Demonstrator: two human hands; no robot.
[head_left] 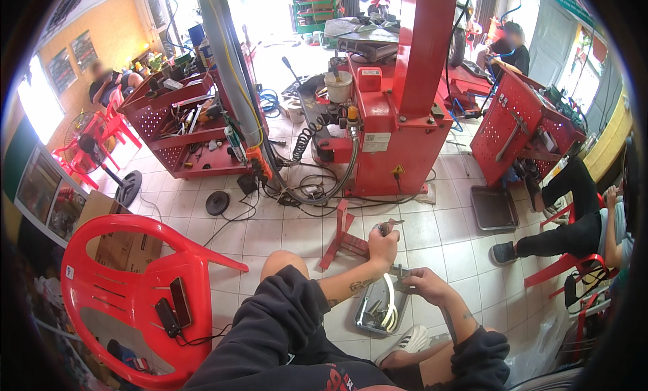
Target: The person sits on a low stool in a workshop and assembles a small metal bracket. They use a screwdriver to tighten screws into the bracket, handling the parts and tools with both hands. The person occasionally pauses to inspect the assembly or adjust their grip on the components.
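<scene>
— Left hand point(383, 247): closed or loose?
— Closed, with fingers wrapped around a small dark metal tool point(386, 227), narrow tip pointing right. Exact kind impossible to tell at this size.
— And about the right hand point(432, 287)?
— Gripping a small grey metal part point(403, 277) between thumb and fingers, just below and to the right of the left hand. Too small to make out in detail.
— Underneath?
— On the white tiled floor point(459, 253), a dark grey rectangular tray point(368, 329), with a pale cream curved tube point(392, 303) in view over it, near both hands.
— Just beyond the left hand?
— A red angular metal stand point(343, 237), low on the same floor.
— Off to the left?
— A red plastic armchair point(101, 310), bearing a dark flat phone point(181, 302) and, right beside it, a black cabled device point(167, 317).
</scene>
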